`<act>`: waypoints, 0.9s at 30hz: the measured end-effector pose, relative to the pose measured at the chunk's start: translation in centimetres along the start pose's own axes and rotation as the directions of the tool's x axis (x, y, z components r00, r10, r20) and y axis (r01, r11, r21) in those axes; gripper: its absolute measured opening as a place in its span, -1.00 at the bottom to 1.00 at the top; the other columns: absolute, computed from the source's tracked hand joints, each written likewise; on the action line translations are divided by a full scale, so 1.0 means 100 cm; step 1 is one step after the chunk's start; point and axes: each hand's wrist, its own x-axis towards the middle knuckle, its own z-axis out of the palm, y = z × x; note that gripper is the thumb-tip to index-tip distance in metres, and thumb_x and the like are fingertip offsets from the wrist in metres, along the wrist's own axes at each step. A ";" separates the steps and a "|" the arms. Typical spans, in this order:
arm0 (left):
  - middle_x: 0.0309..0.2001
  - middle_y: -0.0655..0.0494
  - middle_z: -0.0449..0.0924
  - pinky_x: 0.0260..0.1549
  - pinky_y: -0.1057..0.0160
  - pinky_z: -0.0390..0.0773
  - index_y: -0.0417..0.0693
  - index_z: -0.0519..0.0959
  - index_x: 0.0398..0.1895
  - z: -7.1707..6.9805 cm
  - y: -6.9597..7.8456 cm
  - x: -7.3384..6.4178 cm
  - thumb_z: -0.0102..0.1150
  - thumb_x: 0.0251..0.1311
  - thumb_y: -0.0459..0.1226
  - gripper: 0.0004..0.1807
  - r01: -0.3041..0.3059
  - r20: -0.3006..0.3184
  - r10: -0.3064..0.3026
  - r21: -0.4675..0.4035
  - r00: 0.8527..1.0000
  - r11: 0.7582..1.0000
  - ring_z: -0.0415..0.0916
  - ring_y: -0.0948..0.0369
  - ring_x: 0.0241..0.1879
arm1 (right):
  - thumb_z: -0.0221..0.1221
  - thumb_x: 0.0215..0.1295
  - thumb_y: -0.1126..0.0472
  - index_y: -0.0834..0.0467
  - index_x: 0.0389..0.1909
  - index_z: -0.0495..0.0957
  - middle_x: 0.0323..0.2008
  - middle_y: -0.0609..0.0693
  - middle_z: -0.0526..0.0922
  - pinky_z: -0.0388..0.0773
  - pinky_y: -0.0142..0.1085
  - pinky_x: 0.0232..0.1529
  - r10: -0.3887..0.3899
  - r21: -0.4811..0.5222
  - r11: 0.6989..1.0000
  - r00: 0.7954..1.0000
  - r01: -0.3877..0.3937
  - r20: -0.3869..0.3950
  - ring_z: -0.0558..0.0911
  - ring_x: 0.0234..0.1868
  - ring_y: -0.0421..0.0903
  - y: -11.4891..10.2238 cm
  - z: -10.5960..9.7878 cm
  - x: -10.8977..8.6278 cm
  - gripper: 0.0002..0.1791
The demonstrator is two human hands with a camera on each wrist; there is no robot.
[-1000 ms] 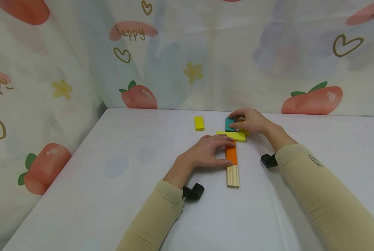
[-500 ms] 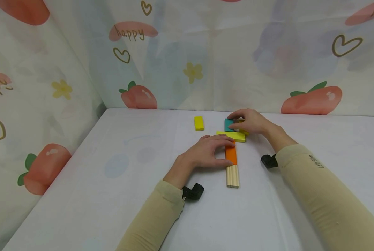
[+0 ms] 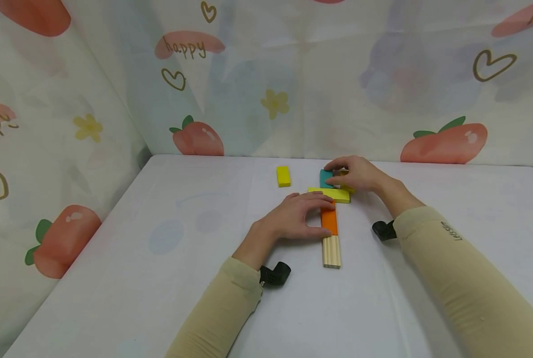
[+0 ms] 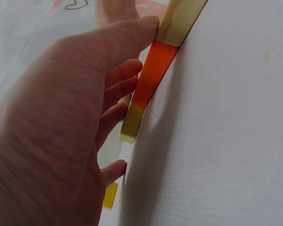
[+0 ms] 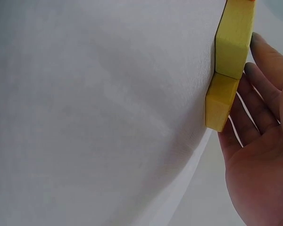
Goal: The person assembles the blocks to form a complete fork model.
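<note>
In the head view, a teal block (image 3: 325, 178) lies behind a long yellow block (image 3: 335, 195) set crosswise. My right hand (image 3: 358, 174) pinches the teal block between its thumb and a finger at the far end. A darker yellow block (image 3: 347, 189) lies under that hand, partly hidden. An orange block (image 3: 329, 222) and a plain wood block (image 3: 331, 252) run in line toward me. My left hand (image 3: 295, 216) rests along their left side, fingers extended to the orange block's far end, thumb at its joint with the wood block, as the left wrist view shows.
A separate yellow block (image 3: 283, 176) lies at the back, left of the group. The white-covered table (image 3: 181, 278) meets a printed cloth backdrop (image 3: 248, 74) behind and at the left. Black wrist cameras hang under both sleeves.
The teal block has settled very slightly lower, toward the long yellow block, with my right hand still on it. My left hand and the other blocks hold still.
</note>
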 end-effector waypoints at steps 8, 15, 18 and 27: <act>0.42 0.32 0.33 0.45 -0.03 0.01 0.20 0.50 0.37 0.000 0.001 0.000 0.26 0.26 0.13 -0.37 0.006 0.004 -0.006 0.009 1.000 1.000 0.10 0.38 0.45 | 0.27 0.41 0.13 0.30 0.28 0.49 0.25 0.34 0.47 0.29 0.21 0.32 -0.009 0.001 1.000 1.000 0.009 -0.005 0.39 0.26 0.33 0.000 0.000 0.000 -0.48; 0.42 0.33 0.33 0.45 -0.03 0.01 0.20 0.50 0.37 0.000 0.001 0.000 0.26 0.26 0.12 -0.37 0.005 0.002 -0.005 0.015 1.000 1.000 0.10 0.39 0.45 | 0.27 0.41 0.12 0.29 0.28 0.49 0.26 0.34 0.47 0.29 0.21 0.32 -0.017 -0.004 1.000 1.000 0.017 -0.005 0.39 0.27 0.33 0.001 0.000 -0.001 -0.48; 0.42 0.33 0.33 0.45 -0.02 0.01 0.21 0.49 0.37 0.001 0.001 0.000 0.26 0.26 0.13 -0.37 0.006 0.001 -0.006 0.016 1.000 1.000 0.10 0.39 0.45 | 0.27 0.40 0.12 0.29 0.28 0.49 0.26 0.34 0.47 0.29 0.21 0.32 -0.016 -0.006 1.000 1.000 0.016 -0.004 0.38 0.28 0.33 0.001 0.000 -0.001 -0.48; 0.43 0.33 0.32 0.46 -0.03 -0.02 0.22 0.49 0.38 0.000 0.002 0.000 0.24 0.26 0.14 -0.36 0.013 0.008 -0.013 0.020 1.000 1.000 0.08 0.38 0.46 | 0.28 0.39 0.11 0.28 0.29 0.49 0.27 0.34 0.47 0.29 0.22 0.32 -0.009 -0.012 1.000 1.000 0.009 0.000 0.37 0.29 0.33 0.001 0.000 -0.001 -0.47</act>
